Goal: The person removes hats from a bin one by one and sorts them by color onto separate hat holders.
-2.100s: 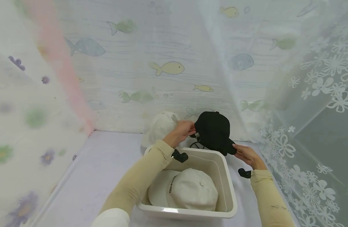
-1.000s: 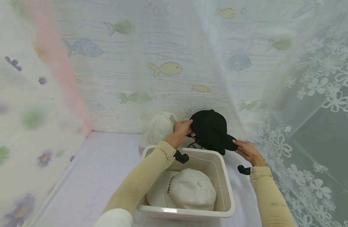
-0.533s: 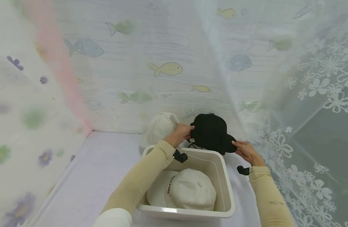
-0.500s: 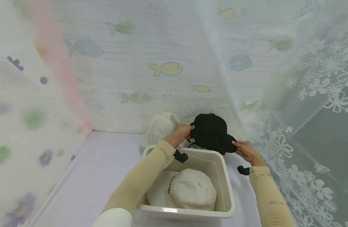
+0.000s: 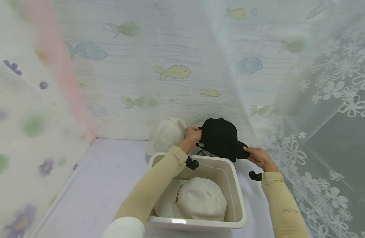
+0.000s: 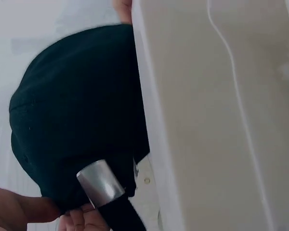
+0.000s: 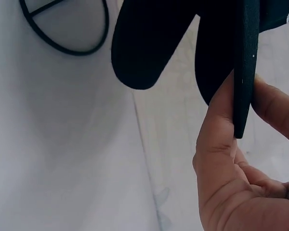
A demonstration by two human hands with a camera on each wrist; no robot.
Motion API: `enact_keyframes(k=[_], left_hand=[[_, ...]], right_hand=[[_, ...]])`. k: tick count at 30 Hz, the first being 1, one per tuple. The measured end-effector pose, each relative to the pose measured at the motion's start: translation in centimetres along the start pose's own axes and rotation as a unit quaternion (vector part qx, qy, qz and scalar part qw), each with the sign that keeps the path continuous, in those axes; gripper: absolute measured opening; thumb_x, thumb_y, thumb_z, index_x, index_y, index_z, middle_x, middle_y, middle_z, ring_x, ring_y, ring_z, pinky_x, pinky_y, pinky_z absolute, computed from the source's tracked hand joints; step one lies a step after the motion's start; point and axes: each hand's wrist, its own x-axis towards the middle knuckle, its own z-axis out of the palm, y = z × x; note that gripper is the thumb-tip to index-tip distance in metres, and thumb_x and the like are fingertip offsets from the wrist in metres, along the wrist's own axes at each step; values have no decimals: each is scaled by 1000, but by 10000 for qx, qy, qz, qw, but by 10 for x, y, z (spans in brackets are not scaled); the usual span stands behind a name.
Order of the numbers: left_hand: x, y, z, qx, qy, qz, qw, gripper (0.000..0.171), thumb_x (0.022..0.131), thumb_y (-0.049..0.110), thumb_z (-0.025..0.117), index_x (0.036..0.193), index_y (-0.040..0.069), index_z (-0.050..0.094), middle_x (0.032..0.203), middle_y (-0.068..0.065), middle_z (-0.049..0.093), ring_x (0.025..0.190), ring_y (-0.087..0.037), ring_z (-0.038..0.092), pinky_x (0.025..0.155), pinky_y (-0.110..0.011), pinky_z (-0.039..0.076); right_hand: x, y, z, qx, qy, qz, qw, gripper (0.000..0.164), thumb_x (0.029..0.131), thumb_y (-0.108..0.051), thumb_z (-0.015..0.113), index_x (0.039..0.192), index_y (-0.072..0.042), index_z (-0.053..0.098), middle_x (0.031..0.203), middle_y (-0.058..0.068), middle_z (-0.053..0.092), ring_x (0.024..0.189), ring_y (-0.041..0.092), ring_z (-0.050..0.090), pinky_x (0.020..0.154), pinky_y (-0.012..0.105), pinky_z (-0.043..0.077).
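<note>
A black baseball cap [image 5: 219, 137] is held up behind the bin, its brim pointing right. My left hand [image 5: 192, 135] pinches the rear edge of the cap near the strap; in the left wrist view a metal buckle [image 6: 100, 183] shows there beside the thumb. On the other side, my right hand [image 5: 260, 158] grips the tip of the brim [image 7: 245, 62] between thumb and fingers. Part of a black wire stand [image 5: 204, 152] shows beneath the cap. White lettering at the cap's front is cut off in the right wrist view.
A cream plastic bin [image 5: 240, 198] stands in front, with an off-white cap [image 5: 203, 198] inside. Behind my left hand is a white cap [image 5: 167, 135]. A fish-print curtain [image 5: 134, 76] hangs at the back of the pale table [image 5: 111, 175], with sheer curtains on both sides.
The black cap has shifted slightly left and tipped a little between frames. My left hand has resettled on its rear edge, and the buckle shows again. My right hand stays on the brim.
</note>
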Motion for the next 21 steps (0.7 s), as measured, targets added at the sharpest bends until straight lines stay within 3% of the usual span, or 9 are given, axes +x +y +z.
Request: enact_keyframes(k=[2,4,6,8,12,15,18,21], left_hand=[[2,2,0,541,54,61,9985,17,104,12,51,100,1,65,99,-10,63,85,-22,61,72,-32,53],[4,3,0,865,59,117,9962,31,101,6,50,71,7,51,68,-3,46,56,-15,42,53,-28,40],[6,4,0,981,-42,133,9951,45,98,0,47,58,14,31,55,2,23,48,-13,18,45,-28,24],[8,4,-1,1057,-141,160,9942,52,96,-4,46,53,15,24,49,3,15,45,-12,9,43,-28,18],[9,3,-1,1259,-184,224,9916,54,94,-7,46,51,15,23,48,3,15,45,-11,8,42,-27,16],[11,1,1,1503,-146,264,9882,53,93,-7,46,51,16,23,49,3,14,46,-11,6,42,-27,15],[11,0,3,1715,-123,330,9846,54,93,-7,46,51,16,23,49,3,13,48,-11,5,42,-26,15],[11,-1,4,1870,-141,404,9814,54,94,-6,47,51,16,23,49,3,13,47,-11,6,42,-26,15]], right_hand=[[0,-2,-1,-72,44,79,9999,72,107,-22,52,155,16,14,141,22,46,81,-6,60,78,12,54],[0,-4,-2,-92,117,127,9998,72,107,-22,53,154,16,16,141,23,45,80,-5,60,77,13,54],[0,-6,-2,-52,151,152,9998,72,106,-21,54,154,17,16,140,23,44,80,-5,60,77,13,55],[0,-8,-2,-6,195,173,9997,72,106,-19,55,154,17,16,140,24,43,79,-4,60,76,13,55],[-1,-8,1,-49,156,150,9998,71,105,-17,55,154,18,18,144,28,39,79,-4,60,76,14,56],[-1,-6,3,-75,145,124,9998,68,105,-17,57,153,17,23,125,18,56,79,-3,62,76,15,56],[1,-3,5,-33,115,124,9999,67,105,-17,58,153,15,25,101,-2,62,79,-1,64,75,16,57],[1,-1,6,115,103,118,9998,64,105,-15,58,152,16,27,89,-7,63,77,0,65,73,17,58]])
